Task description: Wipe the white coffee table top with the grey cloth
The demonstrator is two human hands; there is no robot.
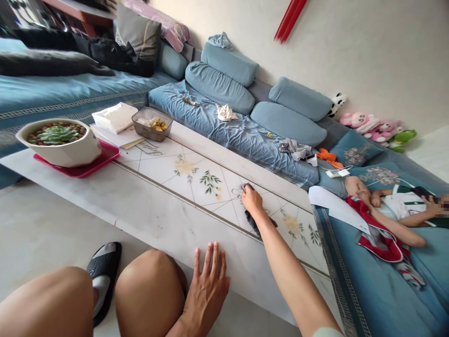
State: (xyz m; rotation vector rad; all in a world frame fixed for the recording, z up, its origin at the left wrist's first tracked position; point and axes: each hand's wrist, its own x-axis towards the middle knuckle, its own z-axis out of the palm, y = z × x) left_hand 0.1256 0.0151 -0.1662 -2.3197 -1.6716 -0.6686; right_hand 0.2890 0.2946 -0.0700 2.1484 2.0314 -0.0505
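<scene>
Now my right hand (251, 200) clenches a dark cloth (255, 222) against the tiled marble tabletop (164, 215), mid-table, while my left hand (206, 295) lies open and flat near the edge, gripping nothing. A white succulent bowl (70, 157) sits far left.

table (140, 220): white marble, green leaf print | cloth (252, 221): black | tray (105, 153): red | bolsters (219, 87): dusty blue

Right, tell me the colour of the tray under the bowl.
The tray is pinkish red, best in the head view.
</scene>
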